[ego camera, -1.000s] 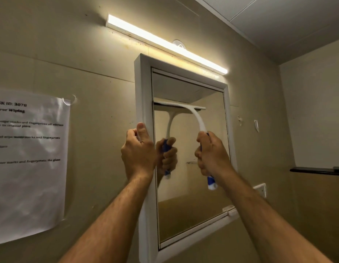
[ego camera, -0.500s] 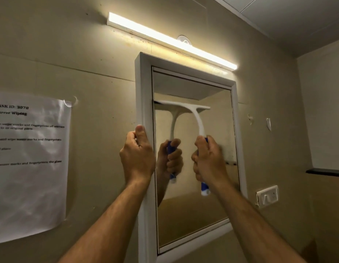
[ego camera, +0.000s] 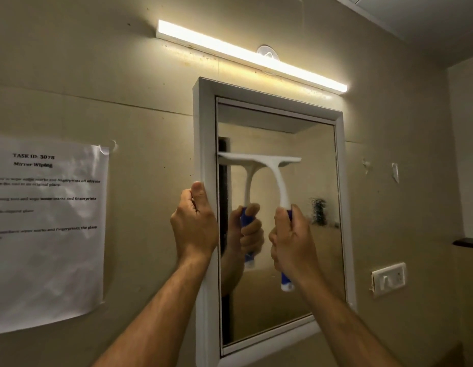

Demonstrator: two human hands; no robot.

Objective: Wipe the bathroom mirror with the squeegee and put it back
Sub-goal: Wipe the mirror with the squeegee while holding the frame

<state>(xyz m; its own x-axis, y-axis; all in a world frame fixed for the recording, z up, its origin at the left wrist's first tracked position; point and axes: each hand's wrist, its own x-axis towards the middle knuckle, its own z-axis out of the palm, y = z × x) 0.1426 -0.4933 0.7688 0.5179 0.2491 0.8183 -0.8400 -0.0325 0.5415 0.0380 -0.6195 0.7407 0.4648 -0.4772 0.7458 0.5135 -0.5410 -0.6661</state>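
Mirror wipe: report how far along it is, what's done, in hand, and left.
Done: little can be confirmed; the glass shows no obviously cleared strip. In hand: the right hand grips the squeegee, its blade against the mirror about a third of the way down, while the left hand holds the frame's left edge. Left: a smudge sits right of the blade, the lower glass is unswept, and the squeegee must go back.

Squeegee (ego camera: 272, 168) blade against mirror (ego camera: 304, 274), handle in right hand (ego camera: 292, 241), left hand (ego camera: 194, 226) on frame.

Mirror (ego camera: 296, 260) glass glossy – squeegee (ego camera: 277, 178) smooth plastic – notice (ego camera: 44, 229) crinkled paper.
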